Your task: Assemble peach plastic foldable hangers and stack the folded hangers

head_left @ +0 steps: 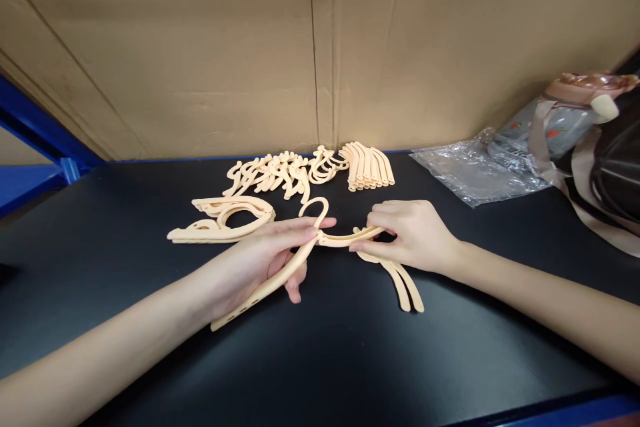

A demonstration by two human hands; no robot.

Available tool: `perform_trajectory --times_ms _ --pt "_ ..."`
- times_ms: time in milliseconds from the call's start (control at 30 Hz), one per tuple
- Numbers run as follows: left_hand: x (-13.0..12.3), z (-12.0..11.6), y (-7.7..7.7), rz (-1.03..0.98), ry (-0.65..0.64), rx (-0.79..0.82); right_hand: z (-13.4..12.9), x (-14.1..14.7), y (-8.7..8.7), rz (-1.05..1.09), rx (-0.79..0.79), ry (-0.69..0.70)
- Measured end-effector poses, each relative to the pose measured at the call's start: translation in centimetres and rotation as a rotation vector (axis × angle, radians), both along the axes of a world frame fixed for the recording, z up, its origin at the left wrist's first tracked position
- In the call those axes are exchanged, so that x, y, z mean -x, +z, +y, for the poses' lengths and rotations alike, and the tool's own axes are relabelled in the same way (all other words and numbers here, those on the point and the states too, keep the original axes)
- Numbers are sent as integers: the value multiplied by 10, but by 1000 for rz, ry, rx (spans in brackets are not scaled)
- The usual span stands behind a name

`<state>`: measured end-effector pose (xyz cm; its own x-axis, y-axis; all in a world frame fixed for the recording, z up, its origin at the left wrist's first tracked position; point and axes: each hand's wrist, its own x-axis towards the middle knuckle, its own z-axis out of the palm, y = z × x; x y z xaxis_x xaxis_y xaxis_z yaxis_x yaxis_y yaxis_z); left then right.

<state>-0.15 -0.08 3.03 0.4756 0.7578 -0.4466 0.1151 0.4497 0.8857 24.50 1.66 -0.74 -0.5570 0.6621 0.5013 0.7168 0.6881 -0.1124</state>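
Over a black desk (320, 367), the left hand (263, 247) pinches a cream folding clothes hanger (285, 272) at its hinge, one side slanting toward 7 o'clock; the right hand (417, 233) grips the other side, toward 3 o'clock.

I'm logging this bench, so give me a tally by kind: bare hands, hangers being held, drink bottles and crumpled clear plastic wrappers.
Bare hands, left hand and right hand: 2
Held hanger: 1
Drink bottle: 1
Clear plastic wrapper: 1
Total: 5
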Motion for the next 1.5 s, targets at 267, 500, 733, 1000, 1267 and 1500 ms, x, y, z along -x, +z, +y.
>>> perform_trajectory --times_ms 267,500,733,1000,1267,1500 --pt "-4 0 3 -22 26 58 -1 0 0 -23 -148 19" --pt "-2 -1 -3 -28 35 -23 -2 0 1 -24 -243 70" --pt "-1 -2 -5 -4 -4 -55 -1 -1 1 -20 -201 81" --pt "-4 -5 -5 45 27 -86 -3 0 2 -32 -255 103" --pt "-7 -4 -6 60 54 -115 -4 0 2 -36 -158 129" --pt "-7 -4 -6 55 71 -85 -4 0 1 -9 -47 133"
